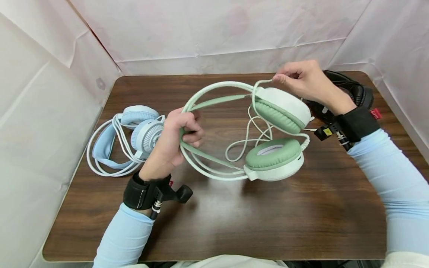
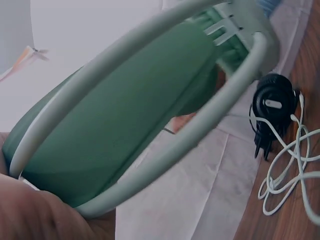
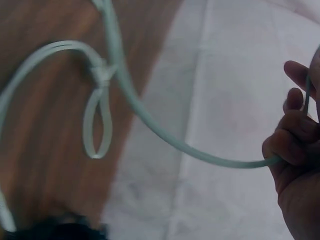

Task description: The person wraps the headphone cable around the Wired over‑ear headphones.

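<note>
Green-and-white headphones point(image 1: 275, 160) are held up over the table, the ear cups toward the right. My left hand point(image 1: 182, 134) grips them by the headband point(image 2: 115, 110), fingers curled round its top. Between thumb and fingers my right hand point(image 1: 301, 82) pinches their pale green cable point(image 3: 200, 156), raised above the upper ear cup point(image 1: 285, 108). From there the cable hangs in a loop past the cups. More of it lies in loose coils point(image 1: 251, 141) on the wood behind the headphones.
Light blue headphones point(image 1: 147, 136) with their cable wrapped round them lie at the left, beside my left wrist. Black headphones point(image 1: 362, 95) sit at the back right corner, partly behind my right forearm. White sheeting point(image 1: 201, 33) walls the brown table point(image 1: 268, 223) at the back and sides.
</note>
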Demonstrator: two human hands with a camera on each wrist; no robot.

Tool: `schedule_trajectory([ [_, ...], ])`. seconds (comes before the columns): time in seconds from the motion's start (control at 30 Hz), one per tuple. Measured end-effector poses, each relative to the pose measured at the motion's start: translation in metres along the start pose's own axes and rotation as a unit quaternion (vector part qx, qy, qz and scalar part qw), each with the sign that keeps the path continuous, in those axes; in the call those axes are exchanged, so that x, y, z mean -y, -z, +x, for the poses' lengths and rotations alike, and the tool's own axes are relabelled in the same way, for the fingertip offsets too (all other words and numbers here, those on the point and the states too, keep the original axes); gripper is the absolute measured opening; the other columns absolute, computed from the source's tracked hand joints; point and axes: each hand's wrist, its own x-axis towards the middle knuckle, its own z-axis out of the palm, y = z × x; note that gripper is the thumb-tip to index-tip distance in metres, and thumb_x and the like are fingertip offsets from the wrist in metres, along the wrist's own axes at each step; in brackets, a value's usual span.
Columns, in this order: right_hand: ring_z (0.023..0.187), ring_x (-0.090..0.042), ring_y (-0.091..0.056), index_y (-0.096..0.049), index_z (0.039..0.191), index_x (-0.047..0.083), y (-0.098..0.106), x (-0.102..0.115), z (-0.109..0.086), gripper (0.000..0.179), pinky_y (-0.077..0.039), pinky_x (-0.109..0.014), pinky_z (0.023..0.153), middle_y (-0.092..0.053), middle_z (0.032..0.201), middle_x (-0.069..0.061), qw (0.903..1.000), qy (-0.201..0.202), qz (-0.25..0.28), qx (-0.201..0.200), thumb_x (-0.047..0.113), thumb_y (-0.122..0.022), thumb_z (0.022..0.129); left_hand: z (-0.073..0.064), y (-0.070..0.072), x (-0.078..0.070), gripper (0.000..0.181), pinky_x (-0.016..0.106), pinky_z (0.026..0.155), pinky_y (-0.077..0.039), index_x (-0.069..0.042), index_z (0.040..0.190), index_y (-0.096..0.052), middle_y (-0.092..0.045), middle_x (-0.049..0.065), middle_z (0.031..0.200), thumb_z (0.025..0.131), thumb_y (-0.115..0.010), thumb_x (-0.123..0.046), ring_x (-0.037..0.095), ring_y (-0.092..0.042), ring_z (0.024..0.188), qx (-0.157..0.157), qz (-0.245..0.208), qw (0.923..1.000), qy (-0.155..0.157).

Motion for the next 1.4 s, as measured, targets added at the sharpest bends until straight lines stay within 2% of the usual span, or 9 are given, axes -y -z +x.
schedule_trajectory([
  [0.13,0.074,-0.003,-0.057,-0.069,0.103,0.001,-0.02,-0.008,-0.013,0.024,-0.044,-0.018,0.067,-0.066,0.091,0.009,0.9914,-0.003,0.13,-0.011,-0.005,-0.063,0.08,0.002,0.003,-0.006,0.031,0.018,0.042,-0.015,-0.016,0.062,-0.02,-0.015,-0.004,0.054,0.069,-0.039,0.007,0.006,-0.015,0.041,0.008,-0.145,0.9892,0.019],
  [0.17,0.084,-0.005,-0.059,-0.066,0.106,-0.003,-0.025,-0.008,-0.017,0.029,-0.045,-0.019,0.075,-0.067,0.097,0.004,0.9934,0.027,0.111,0.004,-0.008,-0.061,0.078,0.002,0.004,-0.007,0.031,0.017,0.042,-0.015,-0.016,0.062,-0.02,-0.016,-0.004,0.055,0.069,-0.041,0.006,0.006,-0.015,0.041,0.007,-0.179,0.9835,0.024],
  [0.2,0.088,-0.007,-0.059,-0.065,0.108,-0.005,-0.03,-0.007,-0.02,0.03,-0.046,-0.02,0.08,-0.067,0.1,0.001,0.9805,0.013,0.193,0.033,-0.009,-0.057,0.079,0.003,0.004,-0.009,0.032,0.017,0.042,-0.016,-0.016,0.062,-0.02,-0.016,-0.004,0.056,0.069,-0.043,0.006,0.006,-0.015,0.041,0.004,-0.209,0.9775,0.026],
  [0.3,0.1,-0.009,-0.055,-0.059,0.112,-0.004,-0.041,0.001,-0.03,0.034,-0.041,-0.021,0.091,-0.063,0.106,-0.007,0.9853,0.037,0.157,0.057,-0.014,-0.057,0.079,0.004,0.008,-0.013,0.031,0.018,0.042,-0.019,-0.016,0.062,-0.021,-0.019,-0.005,0.056,0.07,-0.045,0.004,0.006,-0.019,0.041,-0.017,-0.269,0.9626,0.026],
  [0.43,0.085,-0.008,-0.056,-0.064,0.105,0.002,-0.052,0.012,-0.038,0.026,-0.041,-0.024,0.074,-0.066,0.098,-0.005,0.9956,0.094,0.004,0.005,-0.008,-0.062,0.081,0.005,0.013,-0.018,0.029,0.018,0.04,-0.024,-0.016,0.059,-0.024,-0.024,-0.005,0.053,0.071,-0.044,0.002,0.007,-0.026,0.038,-0.073,-0.313,0.947,0.014],
  [0.87,0.067,-0.005,-0.054,-0.069,0.104,0.002,-0.076,0.054,-0.052,0.021,-0.046,-0.026,0.059,-0.063,0.081,0.002,0.9865,0.161,-0.029,-0.002,0.004,-0.067,0.084,0.024,0.033,-0.021,0.024,0.016,0.038,-0.03,-0.013,0.064,-0.031,-0.028,-0.003,0.056,0.066,-0.046,0.006,0.007,-0.027,0.039,-0.236,-0.362,0.9012,-0.03],
  [1.17,0.056,-0.006,-0.049,-0.063,0.101,0.007,-0.073,0.091,-0.063,0.013,-0.044,-0.03,0.044,-0.058,0.08,0.004,0.9784,0.182,-0.09,0.035,0.007,-0.057,0.089,0.035,0.051,-0.016,0.018,0.016,0.04,-0.028,-0.013,0.073,-0.035,-0.028,-0.004,0.056,0.074,-0.043,0.003,0.008,-0.027,0.039,-0.289,-0.305,0.9063,-0.043],
  [1.3,0.05,-0.009,-0.049,-0.06,0.097,0.009,-0.059,0.103,-0.065,0.013,-0.039,-0.033,0.038,-0.053,0.075,0.004,0.9643,0.205,-0.164,0.037,0.015,-0.049,0.092,0.037,0.061,-0.016,0.018,0.017,0.042,-0.025,-0.013,0.076,-0.035,-0.027,-0.004,0.058,0.073,-0.044,0.002,0.008,-0.025,0.04,-0.312,-0.269,0.9095,-0.055],
  [1.4,0.05,-0.013,-0.049,-0.059,0.095,0.007,-0.047,0.11,-0.06,0.017,-0.039,-0.033,0.039,-0.05,0.073,0.002,0.9509,0.234,-0.201,0.019,0.014,-0.044,0.094,0.037,0.063,-0.014,0.018,0.019,0.044,-0.021,-0.014,0.075,-0.033,-0.025,-0.005,0.059,0.075,-0.043,0.002,0.008,-0.024,0.041,-0.318,-0.22,0.9209,-0.049],
])
